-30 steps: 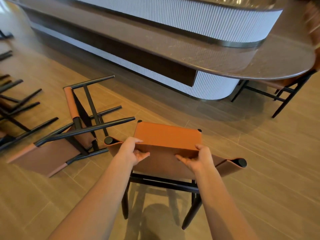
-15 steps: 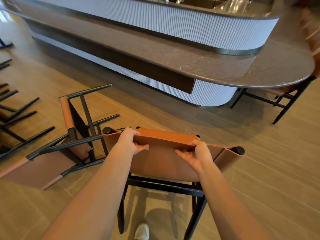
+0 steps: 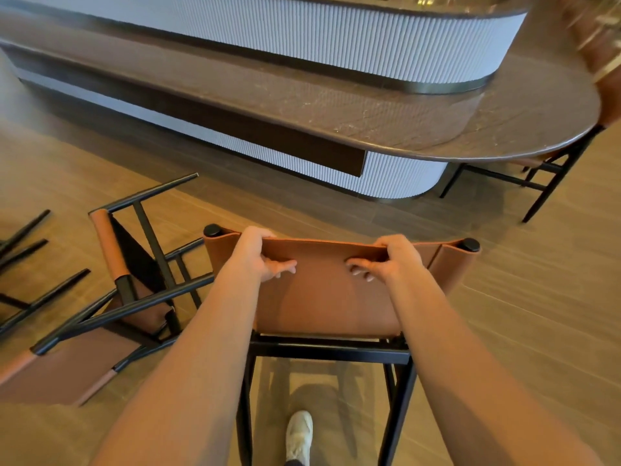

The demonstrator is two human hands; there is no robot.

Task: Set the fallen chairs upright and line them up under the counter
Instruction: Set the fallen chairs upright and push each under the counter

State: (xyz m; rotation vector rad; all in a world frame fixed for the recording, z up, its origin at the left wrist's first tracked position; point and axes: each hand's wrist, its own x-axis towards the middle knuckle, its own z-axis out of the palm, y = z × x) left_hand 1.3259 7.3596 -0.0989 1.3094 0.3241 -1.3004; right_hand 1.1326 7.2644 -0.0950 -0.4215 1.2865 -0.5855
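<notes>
— Since a second ago the chair (image 3: 336,290) in our grip has swung up: its seat has dropped out of sight behind the orange back, and we have stepped nearer the counter, with our white shoe (image 3: 298,435) now showing below.

— How are we holding it?

— Our left hand (image 3: 258,253) and right hand (image 3: 393,257) both clamp the top edge of the back, fingers curled over onto the near face, one toward each corner post.

— Is it standing?

— It looks upright, on open floor short of the counter. Its legs run out of the bottom of the view, so we cannot tell if all the feet are down.

— So how far along are we?

— Early, we judge. One chair (image 3: 544,169) is tucked under the rounded end of the tabletop (image 3: 504,129), away to the right. Ours needs pushing in beside it. Just left of us a fallen chair (image 3: 134,297) lies on its side, and more dark legs (image 3: 27,264) show at the left edge, so several are left to lift.
</notes>
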